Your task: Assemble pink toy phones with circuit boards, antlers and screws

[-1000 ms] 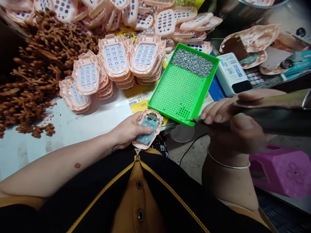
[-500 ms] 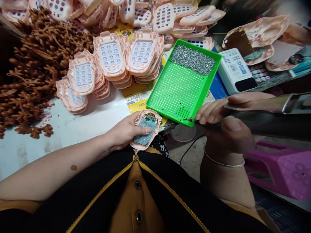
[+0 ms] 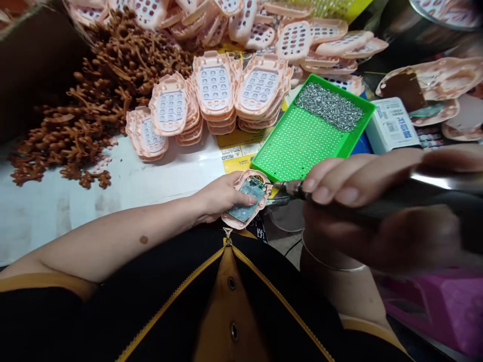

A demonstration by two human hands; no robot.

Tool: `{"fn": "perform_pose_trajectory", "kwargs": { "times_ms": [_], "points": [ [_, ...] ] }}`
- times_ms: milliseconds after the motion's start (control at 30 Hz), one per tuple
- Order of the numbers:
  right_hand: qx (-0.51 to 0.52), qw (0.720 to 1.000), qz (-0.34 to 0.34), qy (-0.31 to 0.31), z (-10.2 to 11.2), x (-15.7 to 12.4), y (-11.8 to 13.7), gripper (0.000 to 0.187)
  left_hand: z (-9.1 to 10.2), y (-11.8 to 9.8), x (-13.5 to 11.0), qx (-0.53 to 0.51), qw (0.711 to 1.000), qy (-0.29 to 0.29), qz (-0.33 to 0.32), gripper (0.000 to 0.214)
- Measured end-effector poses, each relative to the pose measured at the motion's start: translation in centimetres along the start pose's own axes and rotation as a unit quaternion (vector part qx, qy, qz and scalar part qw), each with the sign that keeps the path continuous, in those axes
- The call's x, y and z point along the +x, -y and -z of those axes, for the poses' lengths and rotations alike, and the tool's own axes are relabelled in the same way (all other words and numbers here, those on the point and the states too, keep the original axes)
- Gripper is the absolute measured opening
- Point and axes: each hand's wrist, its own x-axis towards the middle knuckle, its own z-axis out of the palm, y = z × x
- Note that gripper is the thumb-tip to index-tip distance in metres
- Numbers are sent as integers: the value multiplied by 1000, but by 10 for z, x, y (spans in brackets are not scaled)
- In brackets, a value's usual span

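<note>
My left hand (image 3: 222,197) is closed round a pink plastic toy phone shell (image 3: 231,221), its thumb pressed on the green circuit board (image 3: 247,201) inside. Thin wires show at the shell's top end. In my right hand (image 3: 350,201) is a dark electric screwdriver (image 3: 381,207), with the fingers wrapped round its body. Its tip points left and lies at the shell's upper right edge; whether it touches, I cannot tell. Just beyond stands a green perforated tray (image 3: 283,156), with a heap of small silver screws (image 3: 330,106) at its far end.
Stacks of pink shells with keypads (image 3: 215,90) stand on the table behind my left hand. Brown plastic parts (image 3: 94,100) are heaped at the left. A white box (image 3: 392,123) sits right of the tray. At lower right is a purple stool (image 3: 449,306).
The screwdriver tip has gone from the tray's near corner to the upper right edge of the shell. My view has shifted left, so the table things appear further right.
</note>
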Motion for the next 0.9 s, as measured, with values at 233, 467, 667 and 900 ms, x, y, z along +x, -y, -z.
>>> {"fn": "perform_pose_trajectory", "kwargs": {
  "times_ms": [233, 467, 667, 900],
  "points": [
    [31, 994, 98, -31, -31, 11, -12, 24, 3, 5, 3, -12, 1000, 3, -13, 29],
    [52, 995, 90, 12, -27, 6, -19, 18, 6, 6, 6, -15, 1000, 21, -13, 28],
    [84, 991, 98, -18, -28, 6, -20, 11, 7, 7, 6, -8, 1000, 26, -15, 28],
    [85, 991, 101, -20, -30, 8, -19, 9, 6, 6, 6, -11, 1000, 24, -13, 29]
  ]
}}
